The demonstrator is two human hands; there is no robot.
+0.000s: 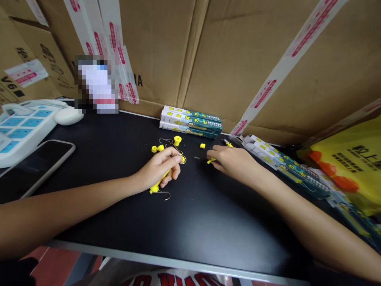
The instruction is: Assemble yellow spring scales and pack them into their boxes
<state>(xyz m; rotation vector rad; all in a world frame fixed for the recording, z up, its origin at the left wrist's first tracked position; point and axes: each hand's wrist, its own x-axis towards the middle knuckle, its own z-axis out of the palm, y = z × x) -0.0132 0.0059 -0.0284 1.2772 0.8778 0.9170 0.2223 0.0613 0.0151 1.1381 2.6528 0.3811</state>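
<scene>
My left hand (160, 169) rests on the black tabletop (190, 222) and grips a yellow plastic tube with a wire hook (155, 187) at its lower end. Small yellow caps (177, 140) and bent wire lie just beyond its fingers. My right hand (235, 161) lies palm down to the right, fingers pinched on a small yellow piece (211, 160). A tiny metal spring (197, 158) sits between the two hands, and a yellow cube-like bit (203, 145) lies behind it.
Stacked teal and white boxes (190, 121) stand at the back, more of them (285, 167) at the right. A yellow bag (348, 167) is far right. A phone (44, 163), a power strip (20, 127) and a white mouse (68, 115) are on the left. Cardboard walls (238, 59) close the back.
</scene>
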